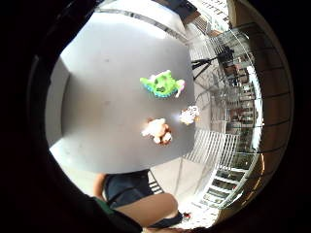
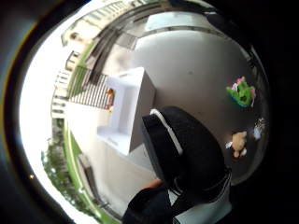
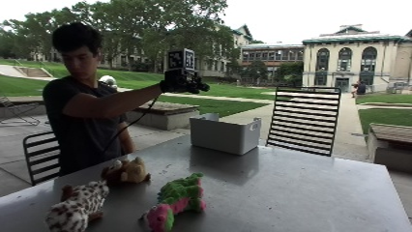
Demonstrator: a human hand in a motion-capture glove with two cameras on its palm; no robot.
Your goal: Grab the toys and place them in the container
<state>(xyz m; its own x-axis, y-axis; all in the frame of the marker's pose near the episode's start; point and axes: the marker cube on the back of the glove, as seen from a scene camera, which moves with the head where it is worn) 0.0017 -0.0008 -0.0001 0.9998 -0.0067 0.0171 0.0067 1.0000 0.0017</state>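
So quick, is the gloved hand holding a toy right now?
Right hand: raised above the table, no toy in it; whether its fingers are open or curled cannot be told.

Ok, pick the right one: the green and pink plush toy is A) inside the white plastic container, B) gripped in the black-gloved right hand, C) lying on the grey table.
C: the green and pink plush toy lies on the grey table, apart from the white plastic container, while the gloved right hand is raised above the table, away from it.
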